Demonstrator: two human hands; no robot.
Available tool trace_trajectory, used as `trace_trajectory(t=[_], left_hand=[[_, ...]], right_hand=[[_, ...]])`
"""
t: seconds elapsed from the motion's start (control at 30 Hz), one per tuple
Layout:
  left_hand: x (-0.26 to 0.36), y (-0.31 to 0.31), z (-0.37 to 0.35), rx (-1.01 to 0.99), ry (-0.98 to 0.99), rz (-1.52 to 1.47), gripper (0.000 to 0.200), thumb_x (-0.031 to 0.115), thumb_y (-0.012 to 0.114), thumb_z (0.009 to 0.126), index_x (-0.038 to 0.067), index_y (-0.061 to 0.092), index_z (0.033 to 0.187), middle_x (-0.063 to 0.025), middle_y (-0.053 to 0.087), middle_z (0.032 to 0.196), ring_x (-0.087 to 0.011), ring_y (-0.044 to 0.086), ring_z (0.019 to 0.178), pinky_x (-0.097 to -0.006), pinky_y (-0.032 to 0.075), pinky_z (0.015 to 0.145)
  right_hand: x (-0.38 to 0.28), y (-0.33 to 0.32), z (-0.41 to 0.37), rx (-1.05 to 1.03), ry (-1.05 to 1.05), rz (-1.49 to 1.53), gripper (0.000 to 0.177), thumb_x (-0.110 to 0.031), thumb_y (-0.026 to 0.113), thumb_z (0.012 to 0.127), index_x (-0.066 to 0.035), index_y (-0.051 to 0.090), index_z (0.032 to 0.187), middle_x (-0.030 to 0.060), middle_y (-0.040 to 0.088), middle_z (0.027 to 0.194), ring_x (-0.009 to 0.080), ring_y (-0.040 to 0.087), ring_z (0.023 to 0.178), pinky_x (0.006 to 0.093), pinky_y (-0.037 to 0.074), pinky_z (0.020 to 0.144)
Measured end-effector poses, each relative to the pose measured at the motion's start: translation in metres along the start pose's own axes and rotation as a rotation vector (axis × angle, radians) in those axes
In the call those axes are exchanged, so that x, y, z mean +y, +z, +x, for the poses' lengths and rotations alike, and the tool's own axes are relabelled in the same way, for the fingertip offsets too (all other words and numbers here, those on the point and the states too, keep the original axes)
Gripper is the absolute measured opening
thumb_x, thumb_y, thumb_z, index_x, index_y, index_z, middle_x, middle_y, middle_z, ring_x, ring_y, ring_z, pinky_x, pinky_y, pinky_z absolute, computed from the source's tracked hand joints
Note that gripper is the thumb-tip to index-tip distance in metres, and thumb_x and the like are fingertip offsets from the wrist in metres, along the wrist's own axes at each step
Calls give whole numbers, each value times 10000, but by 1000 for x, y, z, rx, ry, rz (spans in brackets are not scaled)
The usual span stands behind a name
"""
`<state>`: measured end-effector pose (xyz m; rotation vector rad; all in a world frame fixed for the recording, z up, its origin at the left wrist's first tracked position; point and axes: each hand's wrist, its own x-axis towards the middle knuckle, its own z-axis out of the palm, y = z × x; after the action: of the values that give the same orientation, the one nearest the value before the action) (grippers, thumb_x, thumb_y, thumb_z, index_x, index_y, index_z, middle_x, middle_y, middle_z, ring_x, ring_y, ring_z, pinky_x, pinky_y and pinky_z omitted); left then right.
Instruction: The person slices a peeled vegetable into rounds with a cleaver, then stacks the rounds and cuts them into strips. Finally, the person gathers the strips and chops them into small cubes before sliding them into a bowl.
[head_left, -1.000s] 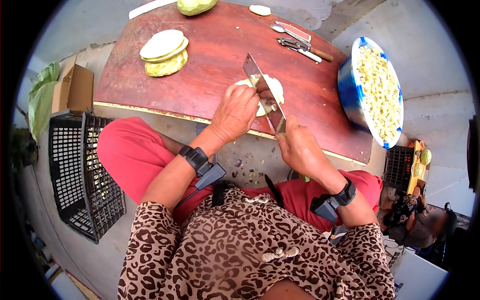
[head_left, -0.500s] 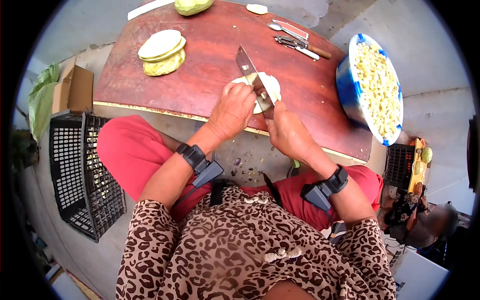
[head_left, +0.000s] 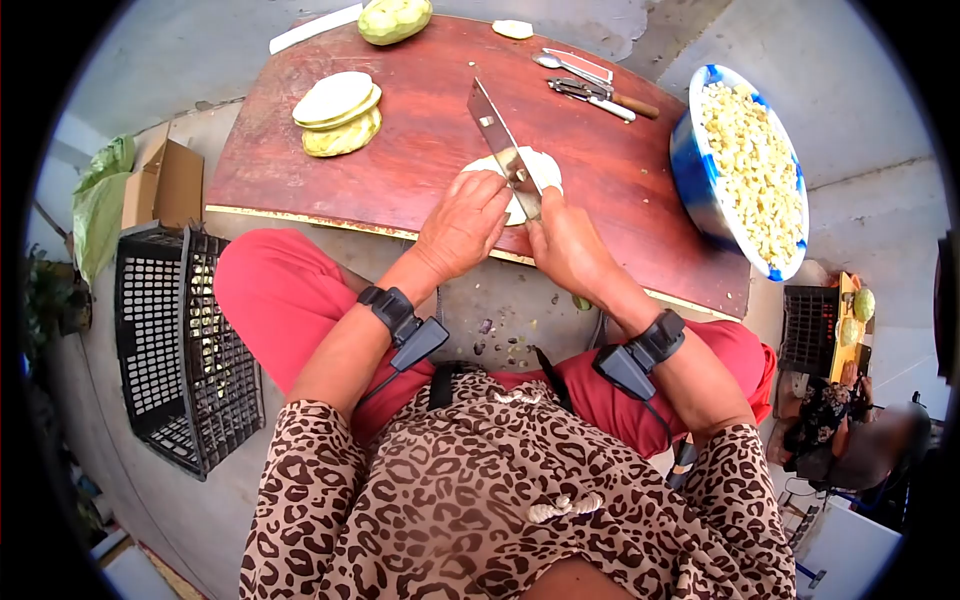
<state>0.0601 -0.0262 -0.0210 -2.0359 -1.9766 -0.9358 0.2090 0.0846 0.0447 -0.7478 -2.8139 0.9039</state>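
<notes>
Left hand (head_left: pixel 463 222): curled over the pale vegetable (head_left: pixel 543 170), holding it, apparently for steadiness.
Right hand (head_left: pixel 575 252): clasped on the cleaver (head_left: pixel 493 120) (its handle is hidden), blade across the vegetable.
Pale vegetable: near the table's (head_left: pixel 430 110) front edge, probably for easy reach.
Basin (head_left: pixel 688 185): right side, full of pieces (head_left: pixel 752 165).

Open way across the red tabletop (head_left: pixel 420 110) between the stacked slices (head_left: pixel 338 98) and the cleaver (head_left: pixel 503 143), and again from cleaver to blue-and-white basin (head_left: pixel 690 185). Blocked at the near edge by left hand (head_left: pixel 463 222) and right hand (head_left: pixel 573 250), close together; hemmed at the back by pale-green gourd (head_left: pixel 395 20), spoon (head_left: pixel 546 61) and white-handled tool (head_left: pixel 612 107).
</notes>
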Motion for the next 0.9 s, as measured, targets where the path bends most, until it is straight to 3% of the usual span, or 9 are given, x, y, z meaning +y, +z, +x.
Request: trace_trajectory(t=[0.3, 0.9], left_hand=[[1, 4, -2, 70, -44, 8, 372, 99, 675, 794, -19, 573, 1132, -173, 536, 1181, -365, 500, 1174, -476, 393, 1052], [3, -1, 0, 42, -62, -5, 333, 103, 674, 788, -19, 586, 1086, -168, 563, 1143, -349, 531, 1134, -473, 397, 1040]], right_hand=[[-10, -9, -27, 15, -23, 9, 216, -51, 580, 870, 77, 433, 963, 325, 600, 674, 519, 613, 694, 579, 481, 643], [-23, -17, -20, -94, -8, -83, 149, -32, 545, 882, 82, 470, 941, 342, 618, 729, 510, 638, 749, 559, 507, 669]])
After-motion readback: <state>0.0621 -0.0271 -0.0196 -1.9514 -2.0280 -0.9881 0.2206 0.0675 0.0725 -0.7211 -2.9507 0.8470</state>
